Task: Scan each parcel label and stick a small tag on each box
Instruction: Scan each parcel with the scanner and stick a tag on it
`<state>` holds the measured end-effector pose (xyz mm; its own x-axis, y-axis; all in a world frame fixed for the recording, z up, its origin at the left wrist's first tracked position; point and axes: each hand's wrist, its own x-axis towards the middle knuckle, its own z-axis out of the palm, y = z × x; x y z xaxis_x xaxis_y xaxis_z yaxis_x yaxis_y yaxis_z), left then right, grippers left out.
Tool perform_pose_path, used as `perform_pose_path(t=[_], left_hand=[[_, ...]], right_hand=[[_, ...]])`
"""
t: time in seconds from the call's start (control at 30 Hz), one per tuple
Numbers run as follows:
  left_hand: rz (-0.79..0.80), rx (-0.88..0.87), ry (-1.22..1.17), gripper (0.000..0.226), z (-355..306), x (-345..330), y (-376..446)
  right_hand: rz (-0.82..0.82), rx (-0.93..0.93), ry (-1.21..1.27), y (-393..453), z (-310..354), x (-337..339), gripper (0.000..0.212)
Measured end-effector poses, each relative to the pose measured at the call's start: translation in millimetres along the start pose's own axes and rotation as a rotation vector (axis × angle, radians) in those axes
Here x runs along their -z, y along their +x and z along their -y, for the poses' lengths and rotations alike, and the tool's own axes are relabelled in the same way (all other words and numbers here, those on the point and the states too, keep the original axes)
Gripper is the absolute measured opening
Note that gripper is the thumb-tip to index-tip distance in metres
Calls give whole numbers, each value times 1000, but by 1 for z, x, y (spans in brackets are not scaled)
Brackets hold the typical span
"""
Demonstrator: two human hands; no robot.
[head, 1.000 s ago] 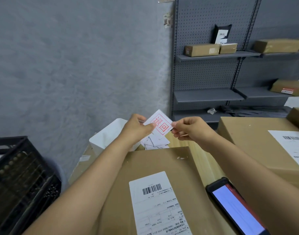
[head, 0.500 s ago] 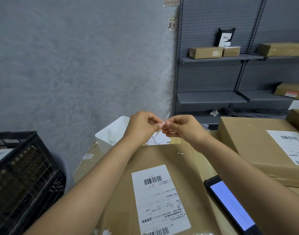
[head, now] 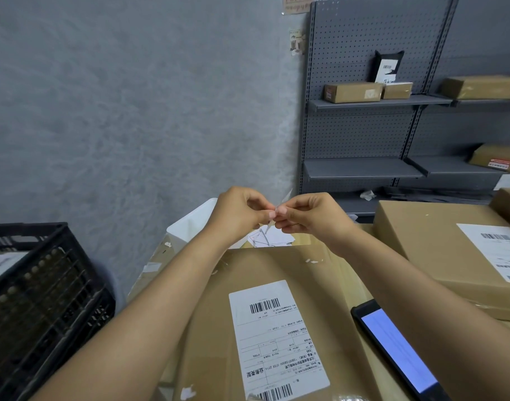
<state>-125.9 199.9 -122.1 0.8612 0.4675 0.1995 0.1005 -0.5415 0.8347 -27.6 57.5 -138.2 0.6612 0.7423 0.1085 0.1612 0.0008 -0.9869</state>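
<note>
A flat brown parcel [head: 280,264] lies in front of me with a white barcode label [head: 277,340] on top. Above its far edge my left hand [head: 239,212] and my right hand [head: 309,212] meet fingertip to fingertip and pinch a small white tag [head: 285,196], seen edge-on between them. More loose tags [head: 272,238] lie on the table just below my hands. A second brown parcel [head: 430,244] with its own label [head: 497,250] sits to the right. A phone [head: 398,348] with a lit screen lies between the two parcels.
A white tray [head: 190,224] stands behind my left hand. A black plastic crate [head: 36,299] fills the lower left. Grey shelving [head: 375,102] at the back right carries several small boxes. A grey wall runs behind the table.
The tag, held flat with its red print facing me a second ago, is now turned edge-on, and my fingertips have closed together on it. My view has tilted slightly.
</note>
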Motion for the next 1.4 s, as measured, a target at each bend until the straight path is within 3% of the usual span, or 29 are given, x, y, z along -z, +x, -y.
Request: perform_pose_path(t=[0.47,1.13,1.4], left_hand=[[-32,45,-49,4,1,-1,3],[28,47,-80,4,6,-11,10],[-57,219,-174,11,8,-13,19]], right_hand=[[-6,-41,36,5,2,-4,19],[-65,-30,-101,7,-3,-4,12],[-71,-30,-127,9,-10,1,14]])
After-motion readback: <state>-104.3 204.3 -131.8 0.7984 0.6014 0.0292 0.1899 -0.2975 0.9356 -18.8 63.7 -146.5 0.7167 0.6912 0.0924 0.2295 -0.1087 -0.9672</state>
